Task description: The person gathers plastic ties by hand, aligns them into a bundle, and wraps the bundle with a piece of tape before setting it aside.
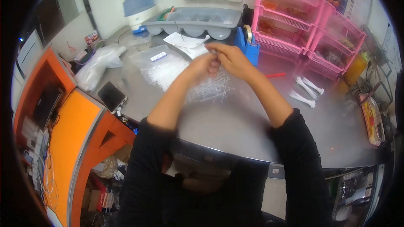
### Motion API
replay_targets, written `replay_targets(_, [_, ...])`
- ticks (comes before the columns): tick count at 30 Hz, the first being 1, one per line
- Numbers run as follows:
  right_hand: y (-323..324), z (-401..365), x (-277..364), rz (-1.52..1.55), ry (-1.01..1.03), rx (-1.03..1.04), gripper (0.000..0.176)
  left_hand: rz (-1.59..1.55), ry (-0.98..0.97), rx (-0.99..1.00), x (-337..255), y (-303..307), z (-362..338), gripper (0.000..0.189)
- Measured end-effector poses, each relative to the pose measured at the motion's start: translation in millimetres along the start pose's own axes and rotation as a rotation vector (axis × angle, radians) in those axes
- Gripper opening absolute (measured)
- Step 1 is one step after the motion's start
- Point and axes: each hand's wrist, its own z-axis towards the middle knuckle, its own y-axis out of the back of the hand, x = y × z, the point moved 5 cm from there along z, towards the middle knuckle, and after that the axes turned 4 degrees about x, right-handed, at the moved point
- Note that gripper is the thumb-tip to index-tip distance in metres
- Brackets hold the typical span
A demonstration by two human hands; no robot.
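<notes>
Over the metal table, my left hand and my right hand meet with fingers pinched together. What they hold between them is too small to make out. Below them lies a loose spread of thin white sticks, which look like cable ties or swabs. Just left of my left hand, a clear plastic bag lies beside a heap of small white pieces. White paper is behind my hands. Several white bundles rest to the right, near a red stick.
A blue tape dispenser stands behind my right hand, with pink shelves to its right. A grey tray lines the back wall. On the left are a white bag, a dark-screened device and an orange desk.
</notes>
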Motion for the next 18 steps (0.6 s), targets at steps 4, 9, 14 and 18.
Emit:
replay_targets(4, [16,10,7,0.152,0.103,-0.281,0.025,-0.064,-0.155,-0.067,-21,28,2,0.013])
replay_targets(9, [8,-9,-6,-0.307,-0.127,0.442,0.016,-0.069,-0.338,-0.184,-37,59,-5,0.009])
replay_targets(14, [6,-63,-14,-0.357,-0.317,0.587,0.014,0.176,-0.368,-0.136,-40,34,-9,0.014])
replay_targets(18, [2,-74,-9,-0.573,-0.175,0.424,0.013,0.638,-0.416,-0.138,-26,10,-6,0.018])
